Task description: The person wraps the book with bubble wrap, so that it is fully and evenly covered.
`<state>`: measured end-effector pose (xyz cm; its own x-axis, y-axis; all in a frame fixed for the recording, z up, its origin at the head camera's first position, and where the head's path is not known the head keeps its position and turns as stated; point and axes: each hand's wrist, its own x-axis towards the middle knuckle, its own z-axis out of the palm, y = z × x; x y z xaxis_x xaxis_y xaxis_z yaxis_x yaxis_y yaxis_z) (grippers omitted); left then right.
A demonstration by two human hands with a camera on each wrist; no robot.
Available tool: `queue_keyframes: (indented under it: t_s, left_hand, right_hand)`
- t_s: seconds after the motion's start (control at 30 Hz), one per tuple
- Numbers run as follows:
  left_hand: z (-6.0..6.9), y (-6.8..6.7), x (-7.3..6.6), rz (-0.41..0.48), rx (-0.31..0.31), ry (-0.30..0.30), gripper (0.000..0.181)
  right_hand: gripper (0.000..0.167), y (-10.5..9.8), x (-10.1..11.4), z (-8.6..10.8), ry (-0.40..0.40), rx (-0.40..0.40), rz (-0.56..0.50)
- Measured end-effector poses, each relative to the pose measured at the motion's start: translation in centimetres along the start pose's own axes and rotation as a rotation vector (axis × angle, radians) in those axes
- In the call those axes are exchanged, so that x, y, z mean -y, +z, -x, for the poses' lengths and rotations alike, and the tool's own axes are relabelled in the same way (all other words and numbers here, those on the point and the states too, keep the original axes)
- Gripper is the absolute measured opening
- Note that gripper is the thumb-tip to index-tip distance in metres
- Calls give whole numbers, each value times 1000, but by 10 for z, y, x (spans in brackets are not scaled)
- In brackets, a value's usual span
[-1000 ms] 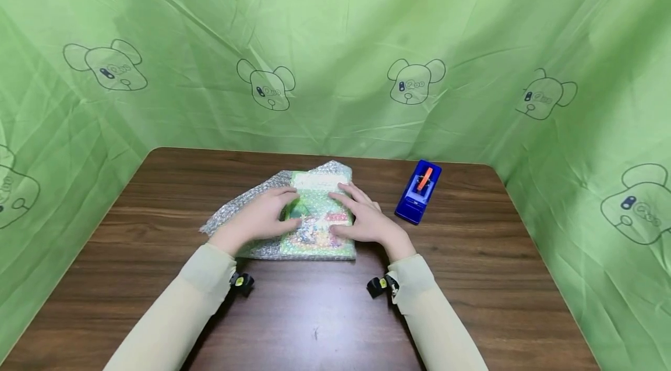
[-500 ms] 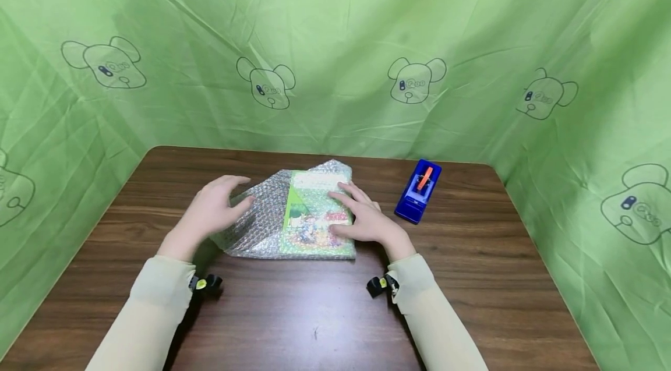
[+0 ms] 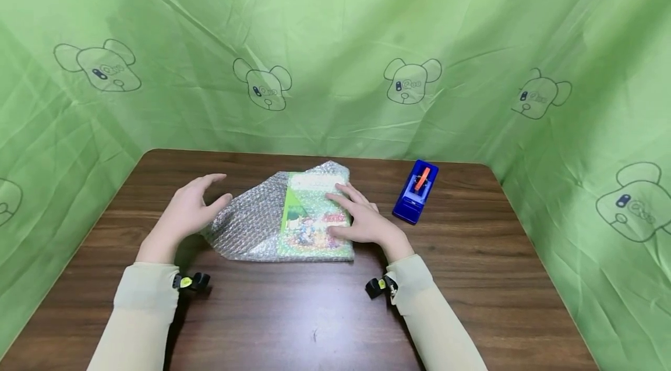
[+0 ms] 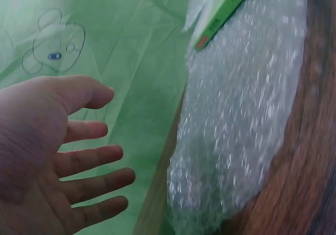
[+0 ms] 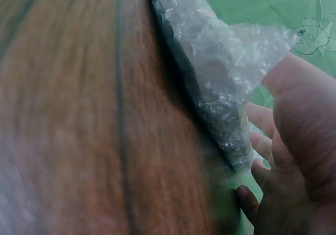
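Two bare hands flank the book [image 3: 306, 211], which lies in bubble wrap [image 3: 249, 225] mid-table: the left hand [image 3: 183, 208] hangs free, thumb apart from fingers, near the wrap's left end; the right hand [image 3: 369, 222] rests relaxed fingers on the book's right side, gripping nothing. The wrap blurs the cover's print; in the right wrist view a raised flap hides the thumb's tip. A blue device [image 3: 416, 192] lies right of that hand, before the green curtain [image 3: 335, 39].

Green cloth [image 3: 335, 16] with animal-face outlines [image 3: 408, 82] borders a brown table [image 3: 487, 278] on 3 sides.
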<state>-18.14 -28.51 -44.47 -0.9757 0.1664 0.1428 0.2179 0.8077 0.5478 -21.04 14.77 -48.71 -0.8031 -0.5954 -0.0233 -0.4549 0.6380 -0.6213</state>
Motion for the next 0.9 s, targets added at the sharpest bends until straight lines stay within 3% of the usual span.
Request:
queue_keyframes:
  t_s: [0.4,0.9]
  left_hand:
    - [2,4,21,63,161,-47,74]
    - [2,9,28,53,176,-48,63]
  right_hand:
    - [87,-1,-1,0,-12,3,-23]
    - [85,-2,1,1,-9,4,-22]
